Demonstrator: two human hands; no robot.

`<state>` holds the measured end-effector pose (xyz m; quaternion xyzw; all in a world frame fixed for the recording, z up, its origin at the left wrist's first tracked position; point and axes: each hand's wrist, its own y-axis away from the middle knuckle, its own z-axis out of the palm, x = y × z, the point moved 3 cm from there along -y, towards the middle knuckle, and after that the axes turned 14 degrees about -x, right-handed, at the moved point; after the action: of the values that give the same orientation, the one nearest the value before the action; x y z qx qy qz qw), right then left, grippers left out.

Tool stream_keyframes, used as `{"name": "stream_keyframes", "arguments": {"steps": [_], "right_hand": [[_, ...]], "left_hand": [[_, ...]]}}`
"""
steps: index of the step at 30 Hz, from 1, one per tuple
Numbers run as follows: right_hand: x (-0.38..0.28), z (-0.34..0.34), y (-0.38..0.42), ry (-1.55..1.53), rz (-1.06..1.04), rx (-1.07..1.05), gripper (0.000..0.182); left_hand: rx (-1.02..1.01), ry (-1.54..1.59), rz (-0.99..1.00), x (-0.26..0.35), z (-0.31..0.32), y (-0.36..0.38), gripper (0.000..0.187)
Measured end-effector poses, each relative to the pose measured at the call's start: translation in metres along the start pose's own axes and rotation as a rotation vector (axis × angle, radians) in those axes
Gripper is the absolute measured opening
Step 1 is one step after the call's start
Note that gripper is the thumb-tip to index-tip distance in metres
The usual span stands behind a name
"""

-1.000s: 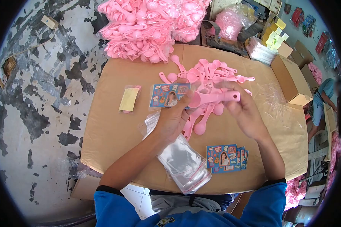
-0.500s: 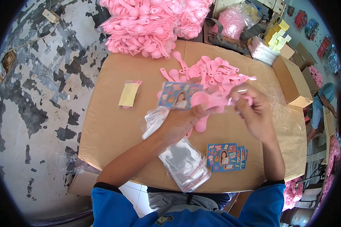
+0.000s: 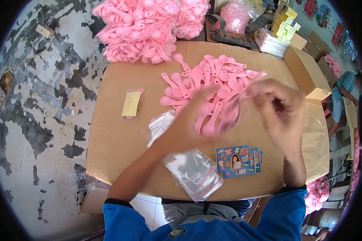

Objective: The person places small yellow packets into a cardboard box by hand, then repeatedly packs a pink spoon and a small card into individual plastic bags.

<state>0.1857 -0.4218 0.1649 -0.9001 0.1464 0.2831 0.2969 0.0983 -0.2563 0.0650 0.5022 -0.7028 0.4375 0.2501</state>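
Observation:
My right hand (image 3: pixel 280 110) is raised over the right side of the table, its fingers pinched on the end of a clear plastic packet (image 3: pixel 231 115). The packet hangs edge-on and blurred, with pink and a dark printed edge showing in it. My left hand (image 3: pixel 189 126) is smeared by motion to the left of the packet, thumb and fingers apart. Beyond both hands lies a loose heap of pink measuring spoons (image 3: pixel 197 76). Clear plastic bags (image 3: pixel 195 172) are stacked under my left forearm. Several blue printed cards (image 3: pixel 235 161) lie fanned between my forearms.
A filled packet with a yellow paper (image 3: pixel 131 104) lies on the left of the paper-covered table (image 3: pixel 112 160). Big bags of pink spoons (image 3: pixel 138 32) stand at the back left. A cardboard box (image 3: pixel 307 74) sits at the right edge. Another person (image 3: pixel 344 98) is at far right.
The spoon and blue card that faced me between my hands have turned edge-on in the packet. My left hand has opened and shifted left; my right hand has moved slightly right.

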Motion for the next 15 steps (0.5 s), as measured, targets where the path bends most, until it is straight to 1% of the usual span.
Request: {"name": "stream_keyframes", "arguments": {"steps": [2,4,5,6,7,8,9,10,12,15], "right_hand": [[0.001,0.012,0.005,-0.077,0.008,-0.08,0.014],[0.012,0.012,0.0,-0.164,-0.086,-0.021,0.017],[0.014,0.011,-0.005,-0.145,-0.105,0.04,0.017],[0.017,0.011,-0.009,-0.124,-0.122,0.102,0.019],[0.02,0.01,-0.012,-0.101,-0.137,0.164,0.02],[0.025,0.013,-0.014,-0.104,-0.082,0.162,0.02],[0.03,0.014,-0.015,-0.148,-0.029,0.094,0.019],[0.034,0.015,-0.015,-0.187,0.027,0.027,0.019],[0.045,0.018,-0.01,-0.351,0.138,-0.25,0.018],[0.042,0.023,-0.013,-0.234,0.186,-0.343,0.015]], "left_hand": [[-0.157,0.007,-0.041,0.015,0.018,0.0,0.059],[-0.261,0.088,-0.149,0.013,0.025,-0.001,0.05],[-0.293,0.151,-0.224,0.009,0.028,0.0,0.046],[-0.206,0.438,-0.265,0.007,0.03,0.001,0.041],[-0.257,0.435,-0.258,0.006,0.03,0.002,0.04],[-0.308,0.429,-0.249,0.006,0.026,0.003,0.04],[-0.358,0.419,-0.24,0.006,0.023,0.002,0.039],[-0.304,0.348,-0.222,0.007,0.021,0.001,0.038],[-0.192,0.212,-0.19,0.01,0.016,0.0,0.036],[0.06,0.609,-0.16,0.004,0.005,-0.003,0.032]]}}
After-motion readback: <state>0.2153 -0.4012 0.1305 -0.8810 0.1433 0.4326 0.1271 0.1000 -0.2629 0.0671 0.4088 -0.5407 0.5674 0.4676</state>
